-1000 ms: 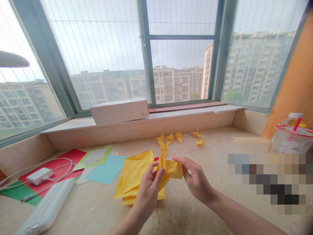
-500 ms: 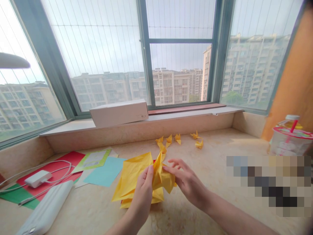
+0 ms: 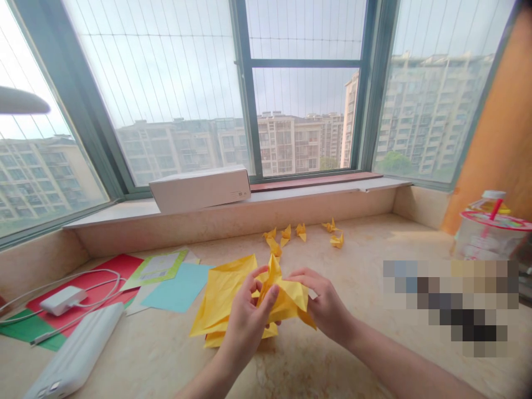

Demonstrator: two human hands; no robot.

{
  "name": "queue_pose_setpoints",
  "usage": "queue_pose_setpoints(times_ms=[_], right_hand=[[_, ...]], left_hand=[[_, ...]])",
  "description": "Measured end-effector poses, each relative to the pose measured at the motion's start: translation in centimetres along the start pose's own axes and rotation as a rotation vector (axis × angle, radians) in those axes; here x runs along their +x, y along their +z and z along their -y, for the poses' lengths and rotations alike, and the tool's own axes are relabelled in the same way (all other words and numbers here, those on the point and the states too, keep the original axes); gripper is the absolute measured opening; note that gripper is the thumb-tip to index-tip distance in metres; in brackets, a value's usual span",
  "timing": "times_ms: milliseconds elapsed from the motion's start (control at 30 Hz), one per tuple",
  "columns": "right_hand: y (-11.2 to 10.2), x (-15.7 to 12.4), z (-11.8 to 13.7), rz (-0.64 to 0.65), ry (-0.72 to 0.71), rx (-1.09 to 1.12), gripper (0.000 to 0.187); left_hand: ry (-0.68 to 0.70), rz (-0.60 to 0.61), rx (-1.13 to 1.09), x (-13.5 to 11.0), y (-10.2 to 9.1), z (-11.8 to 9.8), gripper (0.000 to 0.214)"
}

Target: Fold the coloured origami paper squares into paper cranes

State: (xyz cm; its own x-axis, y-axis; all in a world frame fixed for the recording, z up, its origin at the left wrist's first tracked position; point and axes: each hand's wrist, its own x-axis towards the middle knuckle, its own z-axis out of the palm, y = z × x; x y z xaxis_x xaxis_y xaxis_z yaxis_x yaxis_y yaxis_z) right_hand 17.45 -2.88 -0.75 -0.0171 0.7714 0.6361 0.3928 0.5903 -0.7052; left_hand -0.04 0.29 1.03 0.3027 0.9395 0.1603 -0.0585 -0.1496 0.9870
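Note:
Between my hands is a partly folded piece of yellow origami paper (image 3: 291, 296), with one point standing up and flaps spreading to the right. My left hand (image 3: 251, 310) pinches its left side, thumb on the near face. My right hand (image 3: 322, 302) grips the right flap from behind, its fingers partly hidden by the paper. Under and to the left of the hands lie creased yellow sheets (image 3: 224, 291). Beyond them stand several small folded yellow paper cranes (image 3: 301, 231) on the stone surface.
To the left are a light blue sheet (image 3: 178, 288), a red sheet (image 3: 128, 266), a white charger (image 3: 62, 300) with its cable, and a white power strip (image 3: 78, 354). A white box (image 3: 201, 189) rests on the sill. A lidded cup (image 3: 486, 235) with a straw stands at right.
My left thumb has moved across onto the front of the yellow paper. The right flap has opened outward, and my right hand has shifted slightly right with it.

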Motion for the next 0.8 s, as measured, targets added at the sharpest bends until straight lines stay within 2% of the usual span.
queue_pose_setpoints(times_ms=[133, 267, 367, 533, 567, 667, 800], right_hand=[[-0.05, 0.18, -0.15, -0.056, 0.082, 0.065, 0.016], [-0.06, 0.14, -0.31, -0.053, 0.199, 0.108, 0.020], [-0.17, 0.14, -0.32, -0.055, 0.226, 0.079, 0.022], [-0.43, 0.22, -0.56, -0.044, 0.067, -0.020, 0.018], [-0.46, 0.20, -0.67, -0.047, 0.026, -0.044, 0.022], [-0.52, 0.09, -0.88, -0.028, -0.068, -0.095, 0.039], [-0.53, -0.06, -0.78, 0.059, -0.124, -0.129, 0.033]], left_hand=[[0.066, -0.007, 0.034, 0.30, -0.15, 0.41, 0.056], [0.094, -0.006, 0.039, 0.55, -0.39, 0.61, 0.044], [0.108, -0.012, 0.023, 0.64, -0.52, 0.61, 0.038], [0.174, -0.098, 0.098, 0.80, -0.70, 0.56, 0.034], [0.184, -0.107, 0.105, 0.84, -0.72, 0.58, 0.034], [0.198, -0.100, 0.102, 0.87, -0.70, 0.70, 0.033], [0.171, -0.056, 0.126, 0.58, -0.60, 0.58, 0.035]])
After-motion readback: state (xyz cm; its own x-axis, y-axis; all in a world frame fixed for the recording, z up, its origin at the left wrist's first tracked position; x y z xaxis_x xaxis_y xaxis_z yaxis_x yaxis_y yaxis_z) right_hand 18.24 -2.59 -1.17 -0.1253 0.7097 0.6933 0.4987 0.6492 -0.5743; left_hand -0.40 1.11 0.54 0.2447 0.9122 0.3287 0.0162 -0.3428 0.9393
